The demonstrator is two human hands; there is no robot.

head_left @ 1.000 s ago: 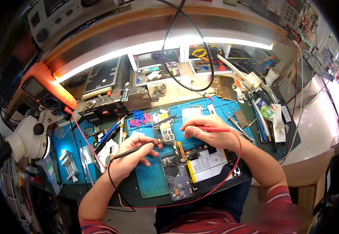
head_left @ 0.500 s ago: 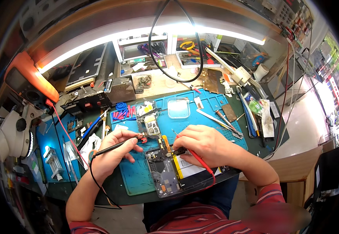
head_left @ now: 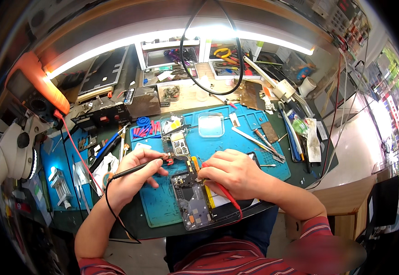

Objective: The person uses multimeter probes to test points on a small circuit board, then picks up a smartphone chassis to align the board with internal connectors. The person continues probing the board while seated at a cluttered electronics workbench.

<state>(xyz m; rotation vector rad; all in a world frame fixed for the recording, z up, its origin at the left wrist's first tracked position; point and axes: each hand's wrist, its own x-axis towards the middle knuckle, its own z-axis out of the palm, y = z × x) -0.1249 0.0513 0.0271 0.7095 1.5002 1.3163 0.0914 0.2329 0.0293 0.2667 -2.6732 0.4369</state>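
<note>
My left hand is closed on a black test probe, whose tip end lies beside the left edge of a phone circuit board. A small red part sits there by the fingertips. My right hand grips a red test probe over the upper part of an opened phone; its tip is hidden behind the fingers. From the phone's top the board stretches away over the blue mat. Partly under my right hand lies a battery with a yellow edge.
An orange multimeter stands at the far left, a red lead plugged in. Past the board is a clear plastic box. Tweezers lie to the right. A black cable loop hangs over the bench, and a microscope stands at left.
My right hand has shifted slightly left and up with the red probe, which now points more steeply. My left hand keeps nearly the same place. The whole view has shifted slightly.
</note>
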